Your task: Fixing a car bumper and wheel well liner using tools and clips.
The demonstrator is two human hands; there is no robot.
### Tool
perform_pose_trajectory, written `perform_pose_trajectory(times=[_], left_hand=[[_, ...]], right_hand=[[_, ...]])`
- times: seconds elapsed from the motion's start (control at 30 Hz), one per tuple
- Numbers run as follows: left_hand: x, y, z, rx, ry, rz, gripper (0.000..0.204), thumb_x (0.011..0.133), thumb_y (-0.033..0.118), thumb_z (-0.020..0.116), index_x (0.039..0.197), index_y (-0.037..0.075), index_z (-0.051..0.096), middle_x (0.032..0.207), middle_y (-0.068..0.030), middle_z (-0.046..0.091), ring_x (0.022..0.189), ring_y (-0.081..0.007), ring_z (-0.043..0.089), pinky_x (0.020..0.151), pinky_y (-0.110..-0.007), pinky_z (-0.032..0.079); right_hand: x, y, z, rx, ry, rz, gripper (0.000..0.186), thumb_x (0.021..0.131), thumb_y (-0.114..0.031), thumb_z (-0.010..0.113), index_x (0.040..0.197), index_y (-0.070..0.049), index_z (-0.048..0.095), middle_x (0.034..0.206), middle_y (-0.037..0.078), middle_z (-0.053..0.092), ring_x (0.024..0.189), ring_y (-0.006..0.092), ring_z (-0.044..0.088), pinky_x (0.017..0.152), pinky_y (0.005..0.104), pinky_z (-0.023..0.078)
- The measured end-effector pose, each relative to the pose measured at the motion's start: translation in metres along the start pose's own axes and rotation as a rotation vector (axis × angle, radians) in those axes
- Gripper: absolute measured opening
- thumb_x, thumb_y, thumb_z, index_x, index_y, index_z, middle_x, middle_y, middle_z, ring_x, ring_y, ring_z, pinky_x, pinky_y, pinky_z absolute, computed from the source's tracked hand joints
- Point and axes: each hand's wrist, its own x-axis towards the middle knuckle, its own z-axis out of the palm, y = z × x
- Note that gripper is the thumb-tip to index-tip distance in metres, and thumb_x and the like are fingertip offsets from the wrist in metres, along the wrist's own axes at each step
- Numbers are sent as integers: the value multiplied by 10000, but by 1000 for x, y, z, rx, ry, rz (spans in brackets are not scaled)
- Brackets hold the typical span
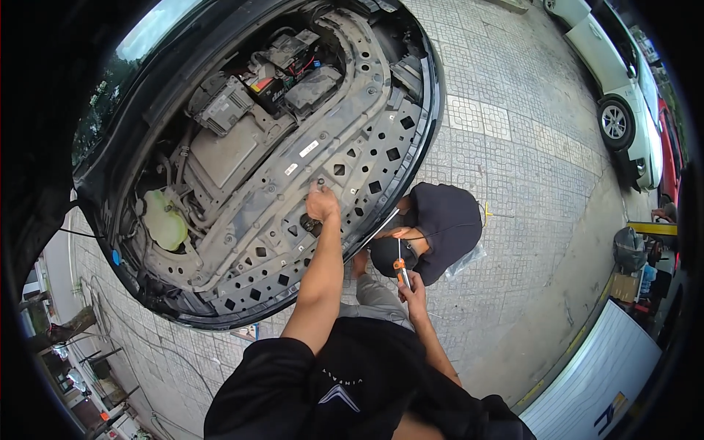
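Note:
My left arm reaches over the front of a car with its hood up. My left hand (323, 203) is at the dusty grey front panel (299, 192), fingers drawn together beside a small dark round piece; what they pinch, if anything, is too small to name. Square and round holes run along the panel. Over by the bumper's edge, my right hand (415, 293) grips an orange and grey powered screwdriver (401, 273). Its long thin shaft points away from me, passing in front of the crouching person as seen from above.
A person in a dark top (447, 227) and black cap crouches against the bumper, close to my right hand. The battery (265, 89) and a pale green fluid tank (164, 220) sit in the engine bay. A white car (616, 88) stands at the far right on the paving.

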Motion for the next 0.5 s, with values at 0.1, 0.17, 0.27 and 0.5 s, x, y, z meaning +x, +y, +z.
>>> perform_pose_trajectory(times=[0.1,0.17,0.27,0.5], left_hand=[[-15,13,-13,-33,21,-9,342,818,397,746,1109,219,711,866,-159,723,825,-355,694,678,-465,517],[-11,17,-18,-18,-32,-48,325,826,376,739,1105,212,709,870,-160,724,824,-355,695,680,-466,517],[-15,28,-16,-3,-85,-92,297,838,342,728,1096,196,704,874,-160,725,822,-356,696,685,-463,518],[-10,11,-11,-73,4,-16,350,833,289,736,1160,179,679,850,-152,724,794,-367,695,700,-443,524]], right_hand=[[-1,-11,-2,-54,-10,-11,394,892,-135,700,1228,-35,519,832,-8,575,609,40,475,514,211,375],[0,-26,4,-93,-25,-25,410,879,-124,717,1226,-34,518,848,-2,590,625,40,495,521,213,390],[2,-63,21,-177,-21,-52,411,854,-75,731,1208,-22,528,798,-8,566,601,57,506,535,231,420],[70,-142,71,-684,-47,-566,570,735,-143,834,1245,-39,600,1059,136,655,1005,282,648,889,383,494]])
